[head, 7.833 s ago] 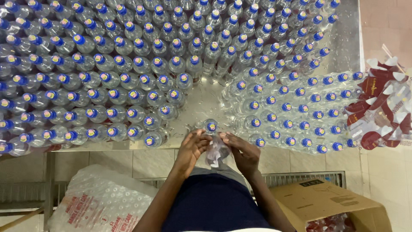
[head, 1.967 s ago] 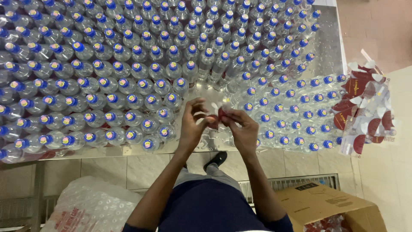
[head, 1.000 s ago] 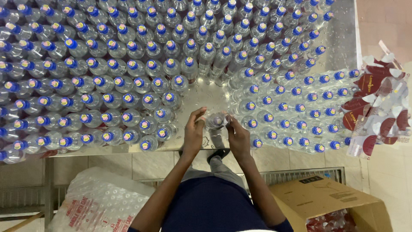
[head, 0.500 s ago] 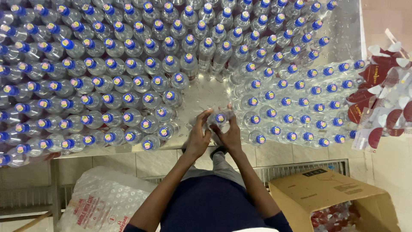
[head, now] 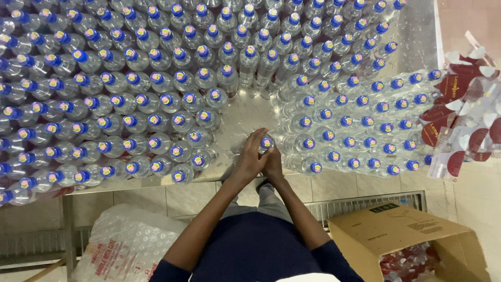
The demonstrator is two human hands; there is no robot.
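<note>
Clear bottle (head: 266,144) clasped by left hand (head: 249,159) and right hand (head: 273,162); body mostly hidden.

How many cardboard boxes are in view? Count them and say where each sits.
1: an open brown cardboard box on the floor at lower right, below the table edge, partly cut off by the frame. Others may lie out of view.
</note>
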